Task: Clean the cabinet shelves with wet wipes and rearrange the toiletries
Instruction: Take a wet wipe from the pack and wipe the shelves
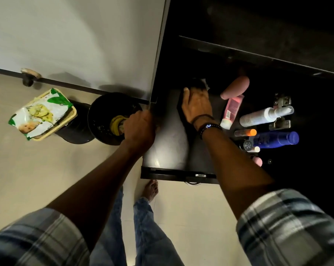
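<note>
My right hand (197, 105) presses flat on a white wet wipe (205, 83), of which only an edge shows past the fingers, on the dark cabinet shelf (168, 146). My left hand (140, 129) grips the shelf's left edge. Toiletries lie at the right of the shelf: a pink bottle (236, 87), a pink tube (230, 110), a white spray bottle (264, 116), a blue bottle (275, 139) and a small orange-capped tube (245, 132).
A wet-wipes pack (40, 113) rests on a cream basket (73, 112) on a black stool at the left. A black bin (104, 120) stands beside the cabinet. A metal door hinge (281, 101) is at the right. My bare foot (150, 190) stands below the shelf.
</note>
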Demonstrator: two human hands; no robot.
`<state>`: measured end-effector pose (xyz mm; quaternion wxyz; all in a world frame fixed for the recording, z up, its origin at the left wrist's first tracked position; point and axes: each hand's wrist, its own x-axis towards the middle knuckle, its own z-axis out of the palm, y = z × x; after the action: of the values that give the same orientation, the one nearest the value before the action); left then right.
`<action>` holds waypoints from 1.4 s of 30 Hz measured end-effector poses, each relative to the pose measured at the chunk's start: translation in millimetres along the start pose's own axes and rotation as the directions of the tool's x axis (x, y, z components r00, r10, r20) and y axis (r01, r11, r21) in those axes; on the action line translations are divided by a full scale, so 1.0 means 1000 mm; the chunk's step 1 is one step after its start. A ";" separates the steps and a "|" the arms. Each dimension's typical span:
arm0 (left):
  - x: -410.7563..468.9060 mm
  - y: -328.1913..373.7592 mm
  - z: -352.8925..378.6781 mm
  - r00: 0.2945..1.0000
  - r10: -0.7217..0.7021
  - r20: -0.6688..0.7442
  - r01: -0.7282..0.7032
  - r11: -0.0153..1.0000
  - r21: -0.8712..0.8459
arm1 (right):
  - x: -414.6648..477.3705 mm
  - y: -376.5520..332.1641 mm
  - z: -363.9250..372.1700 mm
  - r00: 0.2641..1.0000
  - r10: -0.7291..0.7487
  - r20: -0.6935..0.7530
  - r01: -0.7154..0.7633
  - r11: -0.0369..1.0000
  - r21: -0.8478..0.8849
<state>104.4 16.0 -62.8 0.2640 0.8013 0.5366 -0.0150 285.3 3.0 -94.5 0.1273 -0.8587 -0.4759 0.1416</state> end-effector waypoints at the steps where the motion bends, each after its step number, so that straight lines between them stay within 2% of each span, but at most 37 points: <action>1: -0.001 0.000 0.000 1.000 0.007 0.004 -0.007 1.000 0.003 | -0.004 -0.006 0.004 1.000 -0.030 -0.006 0.030 1.000 -0.002; 5: -0.004 0.000 0.000 1.000 0.012 0.003 -0.012 1.000 0.013 | -0.064 -0.002 0.010 0.959 -0.264 0.101 0.270 0.962 -0.044; 7: -0.006 -0.001 0.001 0.999 0.034 0.003 -0.034 0.999 0.020 | -0.068 0.012 0.004 0.963 -0.247 0.111 0.255 0.965 -0.065; 9: -0.006 -0.001 0.000 0.999 0.051 0.000 -0.051 0.998 0.024 | -0.049 0.018 -0.002 0.985 -0.150 0.081 0.155 0.986 -0.066; 11: -0.004 -0.001 -0.001 0.999 0.047 0.008 -0.047 0.999 0.025 | -0.027 0.013 -0.003 0.996 -0.075 0.050 0.077 0.996 -0.040; 13: -0.005 -0.001 -0.001 0.999 0.045 0.023 -0.045 0.999 0.031 | -0.020 0.000 -0.005 0.997 -0.059 0.045 0.059 0.998 0.004; 17: -0.008 0.002 -0.006 0.996 0.072 0.055 -0.076 0.994 0.079 | -0.057 -0.018 -0.002 0.981 -0.101 0.165 0.104 0.995 -0.010; 20: -0.011 0.002 -0.015 0.987 0.101 0.123 -0.114 0.988 0.106 | -0.113 -0.019 0.015 0.964 -0.230 0.135 0.215 0.970 0.117; 24: -0.025 -0.011 -0.014 0.963 0.175 0.203 -0.198 0.975 0.099 | -0.192 0.016 0.009 0.953 -0.265 0.149 0.265 0.964 0.019; 27: -0.046 -0.020 0.003 0.963 0.177 0.204 -0.202 0.973 0.109 | -0.220 0.059 -0.005 0.990 -0.129 0.055 0.131 0.991 -0.027; 30: -0.065 -0.018 0.012 0.965 0.150 0.217 -0.170 0.983 0.076 | -0.210 0.088 -0.017 0.998 0.052 -0.027 -0.053 0.997 -0.062; 33: -0.076 -0.014 0.011 0.966 0.115 0.230 -0.129 0.991 0.044 | -0.193 0.062 -0.024 0.984 0.176 -0.002 -0.175 0.982 -0.066; 35: -0.079 -0.014 0.007 0.960 0.132 0.248 -0.148 0.988 0.047 | -0.187 0.032 -0.016 0.996 0.087 0.012 -0.086 0.994 -0.063; 36: -0.080 -0.016 0.003 0.955 0.147 0.258 -0.162 0.986 0.039 | -0.189 0.021 -0.005 0.999 -0.035 0.037 0.037 0.998 -0.054; 38: -0.086 -0.018 -0.008 0.944 0.173 0.282 -0.190 0.981 0.033 | -0.199 0.000 0.009 0.976 -0.166 0.141 0.174 0.983 -0.051; 40: -0.093 -0.016 -0.022 0.939 0.195 0.282 -0.221 0.973 0.063 | -0.216 -0.013 0.007 0.957 -0.269 0.105 0.274 0.961 -0.042; 42: -0.102 -0.012 -0.038 0.948 0.204 0.246 -0.226 0.972 0.067 | -0.224 -0.017 -0.009 0.963 -0.205 0.177 0.205 0.979 0.019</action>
<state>41.2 -50.8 -3.8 0.2881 0.8591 0.4093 -0.1073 161.8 -180.2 -53.1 0.0986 -0.7886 -0.5716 0.2040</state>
